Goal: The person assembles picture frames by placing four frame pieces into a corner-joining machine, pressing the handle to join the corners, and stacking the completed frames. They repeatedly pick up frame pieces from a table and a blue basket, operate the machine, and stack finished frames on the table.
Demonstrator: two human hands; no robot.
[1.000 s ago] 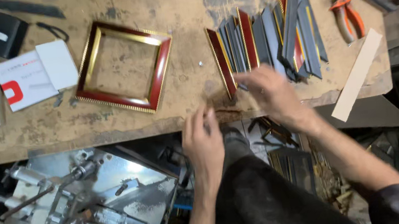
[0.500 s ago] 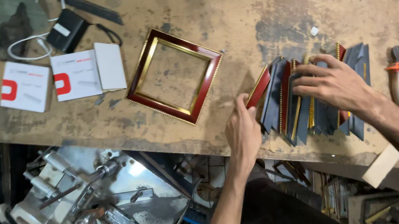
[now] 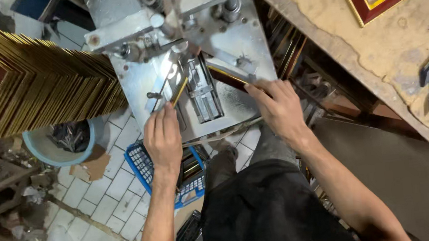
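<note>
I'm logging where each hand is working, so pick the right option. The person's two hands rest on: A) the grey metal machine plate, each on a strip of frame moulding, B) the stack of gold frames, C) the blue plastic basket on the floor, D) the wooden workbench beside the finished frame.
A: the left hand and right hand each press a moulding strip onto the grey metal machine plate.

Workshop floor of small white tiles (image 3: 119,185), dirty, littered with cardboard scraps and debris at lower left. Worn wooden workbench (image 3: 378,48) at right, top stained and chipped, shelves of stock underneath. Big stack of gold frames (image 3: 33,92) at left. Pale blue bucket (image 3: 61,148) below it. Blue plastic basket (image 3: 150,171) on floor. Light even, flat.
</note>
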